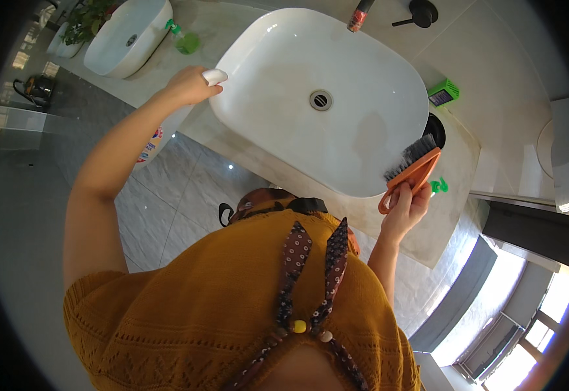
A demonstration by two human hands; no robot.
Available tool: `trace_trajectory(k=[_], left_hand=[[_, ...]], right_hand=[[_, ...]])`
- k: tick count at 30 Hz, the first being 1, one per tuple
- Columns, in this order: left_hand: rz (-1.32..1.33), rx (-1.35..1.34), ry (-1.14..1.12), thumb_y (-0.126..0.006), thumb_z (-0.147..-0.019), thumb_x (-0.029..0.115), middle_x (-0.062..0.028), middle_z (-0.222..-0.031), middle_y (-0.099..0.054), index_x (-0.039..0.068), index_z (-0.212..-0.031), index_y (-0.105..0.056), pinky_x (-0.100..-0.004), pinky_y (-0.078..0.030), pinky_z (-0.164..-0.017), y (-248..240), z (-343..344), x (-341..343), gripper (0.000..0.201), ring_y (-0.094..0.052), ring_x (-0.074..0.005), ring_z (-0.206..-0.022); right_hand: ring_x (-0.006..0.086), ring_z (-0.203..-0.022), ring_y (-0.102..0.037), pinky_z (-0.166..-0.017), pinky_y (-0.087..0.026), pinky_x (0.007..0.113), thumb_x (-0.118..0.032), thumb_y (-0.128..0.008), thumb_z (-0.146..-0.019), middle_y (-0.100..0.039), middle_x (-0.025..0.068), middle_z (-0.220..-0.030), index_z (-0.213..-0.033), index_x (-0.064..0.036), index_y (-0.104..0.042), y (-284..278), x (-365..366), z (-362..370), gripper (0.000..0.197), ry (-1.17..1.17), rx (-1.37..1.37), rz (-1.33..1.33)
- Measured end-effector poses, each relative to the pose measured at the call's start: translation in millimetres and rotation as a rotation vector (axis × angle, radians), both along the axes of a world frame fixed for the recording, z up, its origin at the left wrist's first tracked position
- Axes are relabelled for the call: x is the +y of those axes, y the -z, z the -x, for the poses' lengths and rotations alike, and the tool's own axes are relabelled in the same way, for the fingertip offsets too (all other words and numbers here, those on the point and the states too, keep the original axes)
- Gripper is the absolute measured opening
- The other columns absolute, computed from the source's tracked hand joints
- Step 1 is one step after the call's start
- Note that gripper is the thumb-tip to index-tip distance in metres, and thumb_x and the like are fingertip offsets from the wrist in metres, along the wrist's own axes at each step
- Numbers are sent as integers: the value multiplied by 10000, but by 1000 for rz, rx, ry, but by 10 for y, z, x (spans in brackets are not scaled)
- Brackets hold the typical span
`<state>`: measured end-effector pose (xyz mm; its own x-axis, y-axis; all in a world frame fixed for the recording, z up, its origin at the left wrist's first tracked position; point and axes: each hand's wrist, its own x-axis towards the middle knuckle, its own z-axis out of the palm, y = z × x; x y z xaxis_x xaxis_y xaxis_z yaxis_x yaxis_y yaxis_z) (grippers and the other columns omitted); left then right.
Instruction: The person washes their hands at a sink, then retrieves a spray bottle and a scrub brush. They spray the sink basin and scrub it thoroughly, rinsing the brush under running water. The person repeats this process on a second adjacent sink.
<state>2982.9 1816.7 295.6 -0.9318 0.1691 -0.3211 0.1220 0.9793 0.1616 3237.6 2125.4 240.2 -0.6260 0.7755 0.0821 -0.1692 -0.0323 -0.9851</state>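
Observation:
A white oval sink (pixel 265 72) with a round metal drain (pixel 321 100) sits on the counter in front of me. At its left rim my left hand (pixel 190 86) is closed around the neck of a white spray bottle (pixel 180 117). The bottle's white spray head (pixel 215 77) sticks out past my fingers toward the sink, and its labelled body hangs below my forearm, partly hidden. My right hand (pixel 404 207) grips the handle of an orange scrub brush (pixel 418 171) beyond the sink's right rim. The dark bristles of this brush face up and left, toward the basin.
A second white basin (pixel 112 55) stands at the far left, with a green pump bottle (pixel 185 42) beside it. Right of the sink are a green box (pixel 443 92), a black round object (pixel 436 130) and another green pump top (pixel 439 186). A faucet (pixel 358 18) overhangs the back rim.

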Motion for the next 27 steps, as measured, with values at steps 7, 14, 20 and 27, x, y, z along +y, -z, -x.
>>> trace_trajectory(k=[7, 14, 20, 27], left_hand=[[-512, 62, -9, -640, -717, 272, -16, -794, -592, 73, -1006, -591, -258, -433, -524, 51, 496, -14, 354, -501, -98, -527], [-208, 36, -31, -656, -701, 325, -28, -753, -597, 59, -1005, -587, -241, -442, -553, -40, 606, 429, 410, -523, -93, -568], [-622, 196, -135, -668, -705, 303, -13, -741, -593, 71, -1019, -587, -233, -437, -546, -166, 560, 278, 399, -517, -87, -559], [-1125, 483, -141, -644, -762, 182, 4, -836, -579, 63, -1041, -566, -211, -436, -580, 101, 307, -553, 313, -521, -51, -694]], right_hand=[[25, -410, -316, -385, -252, 168, 9, -456, -788, -434, 5, -562, -772, -38, -438, 21, 8, -31, 53, 3, 9, -9], [28, -414, -337, -384, -272, 166, 22, -458, -795, -443, 1, -575, -781, -39, -438, -148, -66, -20, 66, -64, -14, 40], [82, -479, -436, -442, -367, 214, -54, -538, -794, -463, 12, -574, -772, -11, -438, 13, 5, 90, 111, -198, -269, -257], [266, -539, -541, -501, -435, 322, -168, -684, -683, -550, 136, -637, -833, -15, -452, -121, -106, 674, 316, -495, -524, -766]])
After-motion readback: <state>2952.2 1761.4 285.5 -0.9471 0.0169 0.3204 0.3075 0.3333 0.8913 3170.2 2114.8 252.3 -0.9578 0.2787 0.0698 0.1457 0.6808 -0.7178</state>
